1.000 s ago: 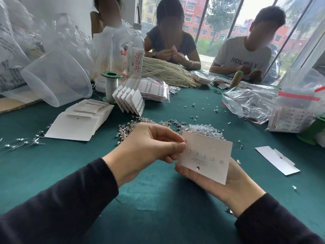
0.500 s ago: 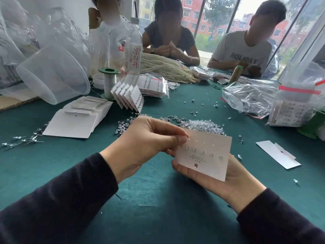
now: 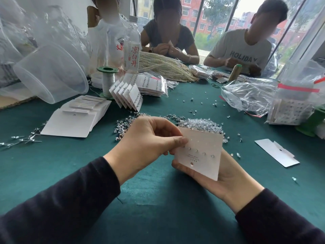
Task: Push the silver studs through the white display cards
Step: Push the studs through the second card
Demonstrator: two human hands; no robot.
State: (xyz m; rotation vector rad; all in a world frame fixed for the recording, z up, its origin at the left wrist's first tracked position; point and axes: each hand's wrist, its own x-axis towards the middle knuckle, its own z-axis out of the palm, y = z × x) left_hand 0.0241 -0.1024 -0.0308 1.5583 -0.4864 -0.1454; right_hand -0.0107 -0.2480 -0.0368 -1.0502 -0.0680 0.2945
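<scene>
The right hand (image 3: 226,178) lies palm-up under a white display card (image 3: 204,138) and holds it from behind, fingers curled round its lower edge, so the card stands tilted above the green tablecloth (image 3: 158,199), near the middle of the view. The left hand (image 3: 146,147) comes in from nine o'clock and pinches the card's left edge, thumb on the front and fingers behind; whether a stud sits under the thumb tip cannot be told. A row of studs (image 3: 196,150) is seated across the card's middle, above small printed text and a punched hole. Taking the card as the dial's centre, a heap of silver studs (image 3: 123,125) lies on the cloth at eleven o'clock, just beyond the left knuckles, and a mound of clear backs (image 3: 202,123) at twelve o'clock touches the card's top edge in the view. At ten o'clock is a stack of blank cards (image 3: 73,124), with a clear plastic tub (image 3: 51,73) tipped on its side beyond it. A fanned row of filled cards (image 3: 128,95) leans at eleven o'clock, in front of a green thread spool (image 3: 107,80) and a water bottle (image 3: 132,48). At three o'clock one loose card (image 3: 276,152) lies flat, well apart; at two o'clock is a crumpled clear bag (image 3: 246,95).
</scene>
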